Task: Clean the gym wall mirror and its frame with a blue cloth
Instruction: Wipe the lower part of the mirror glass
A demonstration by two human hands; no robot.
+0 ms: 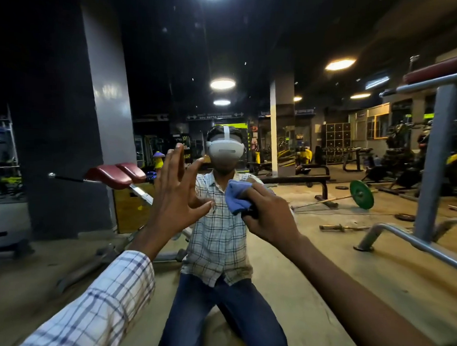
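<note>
The wall mirror (310,253) fills almost the whole view and shows the gym and my own kneeling reflection. My right hand (268,213) grips a bunched blue cloth (236,196) held up against the glass at chest height of the reflection. My left hand (177,189) is raised beside it with the fingers spread and straight, the palm toward the mirror; whether it touches the glass I cannot tell. No part of the mirror's frame is clearly visible.
Reflected in the glass are a grey pillar (105,104), a red padded bench (118,173), a barbell with a green plate (361,194), steel machine tubes (430,159) at right and loose bars on the floor.
</note>
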